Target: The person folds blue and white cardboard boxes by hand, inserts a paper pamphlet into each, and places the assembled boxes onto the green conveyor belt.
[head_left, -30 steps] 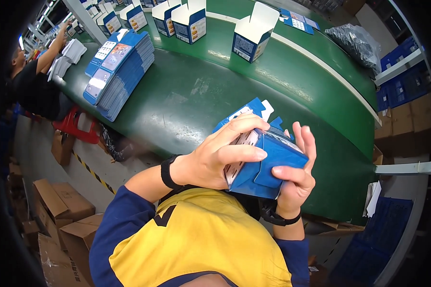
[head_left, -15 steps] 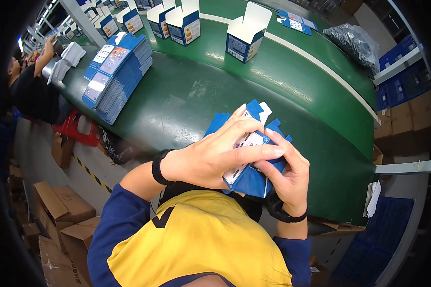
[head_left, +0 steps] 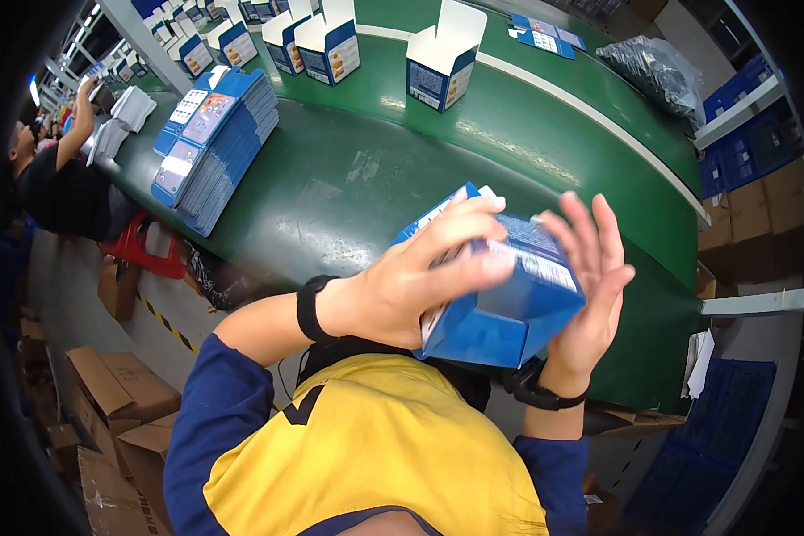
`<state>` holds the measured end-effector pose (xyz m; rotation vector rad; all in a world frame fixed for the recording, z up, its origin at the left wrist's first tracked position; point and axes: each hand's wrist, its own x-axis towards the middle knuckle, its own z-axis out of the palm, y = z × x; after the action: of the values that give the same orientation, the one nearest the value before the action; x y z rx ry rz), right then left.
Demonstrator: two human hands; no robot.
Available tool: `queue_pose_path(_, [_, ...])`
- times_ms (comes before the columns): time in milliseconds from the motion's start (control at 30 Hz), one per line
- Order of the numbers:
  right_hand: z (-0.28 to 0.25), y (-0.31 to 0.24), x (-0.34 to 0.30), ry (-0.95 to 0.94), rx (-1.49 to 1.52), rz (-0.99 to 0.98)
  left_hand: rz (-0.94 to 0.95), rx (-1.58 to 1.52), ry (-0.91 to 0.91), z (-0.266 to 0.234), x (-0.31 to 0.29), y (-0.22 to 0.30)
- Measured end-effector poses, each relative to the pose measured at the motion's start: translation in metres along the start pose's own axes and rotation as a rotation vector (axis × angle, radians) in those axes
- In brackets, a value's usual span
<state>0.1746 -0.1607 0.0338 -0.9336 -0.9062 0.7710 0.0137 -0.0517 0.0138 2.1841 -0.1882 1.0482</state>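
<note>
In front of my body is a blue printed cardboard box (head_left: pixel 487 335), tilted, with a folded end facing me. My left hand (head_left: pixel 393 286) grips it from the left, fingers bent over its upper side and thumb across it; the fingertips are slightly smeared by motion. At the box's right side is my right hand (head_left: pixel 594 286), its fingers spread and pointing up, the palm close to the box wall. Whether that palm touches the wall I cannot tell. The box's far side is mostly hidden by my hands.
A tall stack of flat blue cartons (head_left: pixel 210 161) stands left on the green table (head_left: pixel 339 214). Across the belt, an open-topped box (head_left: pixel 439 76) stands apart from several others (head_left: pixel 328 54). A grey plastic bag (head_left: pixel 657 76) lies far right. Another person (head_left: pixel 62 183) works far left.
The carton in my hands has gone from a flatter, partly folded shape to a squared-out box. My right hand has moved right, and its bent fingers have spread apart.
</note>
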Motion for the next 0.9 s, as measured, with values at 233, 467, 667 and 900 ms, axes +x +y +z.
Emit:
queue_pose_path(233, [-0.053, 0.029, 0.042, -0.447, 0.32, 0.612, 0.367, 0.407, -0.229, -0.037, 0.01, -0.027])
queue_pose_path(467, [-0.047, 0.103, 0.192, -0.157, -0.426, 0.293, -0.629, 0.536, -0.178, -0.05, -0.033, -0.075])
queue_pose_path(667, [-0.073, 0.185, 0.234, -0.062, -0.718, 0.339, -0.908, 0.342, -0.385, -0.007, -0.035, -0.09])
queue_pose_path(900, [-0.093, 0.075, 0.052, 0.011, -0.41, 0.649, -1.209, -0.149, -0.218, -0.031, -0.045, -0.089])
